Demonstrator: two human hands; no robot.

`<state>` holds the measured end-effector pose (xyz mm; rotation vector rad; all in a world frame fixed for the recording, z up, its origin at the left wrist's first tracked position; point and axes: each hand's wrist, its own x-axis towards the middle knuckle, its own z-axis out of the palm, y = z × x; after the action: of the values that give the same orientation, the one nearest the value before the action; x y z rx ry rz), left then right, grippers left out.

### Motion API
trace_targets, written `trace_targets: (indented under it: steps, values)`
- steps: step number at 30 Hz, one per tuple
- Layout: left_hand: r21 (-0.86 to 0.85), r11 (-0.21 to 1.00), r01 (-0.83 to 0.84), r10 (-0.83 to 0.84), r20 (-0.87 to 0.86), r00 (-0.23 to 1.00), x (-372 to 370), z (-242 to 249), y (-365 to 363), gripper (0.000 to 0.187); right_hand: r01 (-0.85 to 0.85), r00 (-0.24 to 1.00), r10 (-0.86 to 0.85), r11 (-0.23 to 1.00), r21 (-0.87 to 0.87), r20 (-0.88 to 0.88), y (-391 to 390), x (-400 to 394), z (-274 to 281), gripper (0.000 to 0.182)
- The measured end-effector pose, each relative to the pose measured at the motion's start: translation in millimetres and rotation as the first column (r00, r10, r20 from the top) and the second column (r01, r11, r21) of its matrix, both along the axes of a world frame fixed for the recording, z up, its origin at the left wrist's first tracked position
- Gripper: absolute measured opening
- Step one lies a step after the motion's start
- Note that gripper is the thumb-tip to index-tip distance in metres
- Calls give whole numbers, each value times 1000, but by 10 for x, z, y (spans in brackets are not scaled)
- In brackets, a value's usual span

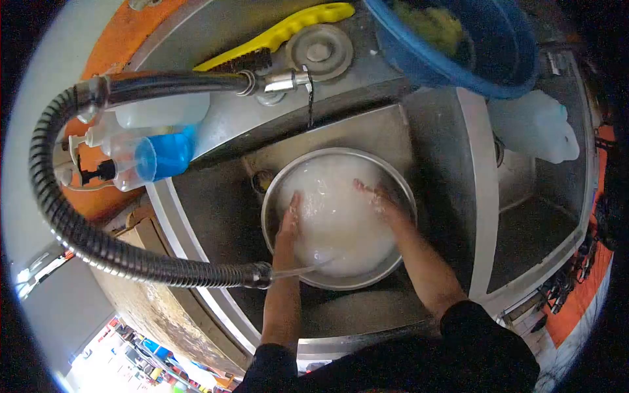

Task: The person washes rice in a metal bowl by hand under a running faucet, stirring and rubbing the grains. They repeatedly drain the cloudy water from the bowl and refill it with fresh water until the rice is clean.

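Observation:
A round metal bowl (340,284) sits in the sink, holding cloudy white liquid (337,216). My left hand (291,215) is at the bowl's left side, partly under the liquid. On the right side my right hand (377,196) dips in too, its fingers apart and wet. The submerged parts of both hands are hidden, and nothing shows in either one. From the end of a flexible metal spout (259,275), a thin stream of water runs past my left wrist into the bowl.
A yellow brush (288,29) and a round metal lid (319,52) lie behind the sink. A blue basin (452,46) stands back right, near a translucent plastic jug (537,124). Pump bottles (124,173) and a blue container (164,157) stand left.

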<state>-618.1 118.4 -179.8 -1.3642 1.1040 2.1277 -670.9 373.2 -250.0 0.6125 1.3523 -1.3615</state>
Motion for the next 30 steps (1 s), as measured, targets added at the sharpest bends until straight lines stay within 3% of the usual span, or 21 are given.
trace_targets:
  steps: [4,7,9,11,12,13,14,15,16,18,20,23,26,28,30]
  values:
    - [187,982,-23,19,23,1000,-13,-611,-202,54,39,994,-30,996,-81,106,-160,-165,-163,59]
    - [333,943,-21,11,33,999,208,-926,-176,57,11,999,-4,986,-164,44,-294,-169,-114,53]
    - [474,879,47,-27,-49,998,252,-883,-206,61,-28,995,4,971,-236,-100,-358,-79,83,50]
    - [375,911,169,-100,-197,975,281,-632,-148,65,-136,936,37,955,-262,-351,-398,75,418,47]
    - [188,957,220,-166,-266,950,316,-316,11,67,-229,854,92,950,-213,-512,-391,156,573,46]
    - [-8,967,255,-244,-317,916,291,18,139,68,-403,623,240,914,-43,-744,-362,208,691,46]
    - [0,938,346,-323,-354,878,173,380,229,68,-456,315,352,871,184,-881,-332,258,809,46]
    - [5,900,435,-399,-391,830,40,751,317,68,-483,190,486,803,350,-853,-318,311,982,46]
    - [6,854,520,-468,-428,773,-23,931,358,68,-488,55,602,713,504,-797,-304,364,1155,46]
    - [-290,720,631,-693,-361,624,265,775,340,76,-579,154,796,553,599,-585,-323,391,1404,44]
    - [-638,474,607,-869,-225,441,538,594,337,80,-691,179,884,426,585,-432,-342,355,1325,44]
    - [-670,294,682,-911,19,412,778,610,444,79,-857,181,926,314,410,-330,-578,169,618,46]
    - [-687,-307,658,-918,397,-13,777,633,868,72,-894,54,960,169,416,-273,-905,98,213,48]
    - [-402,-336,852,-892,426,-151,780,122,975,68,-871,58,958,187,455,-282,-1008,41,150,50]
    - [-404,-359,841,-867,479,-140,768,-286,965,66,-800,242,904,392,455,-352,-968,-13,329,51]
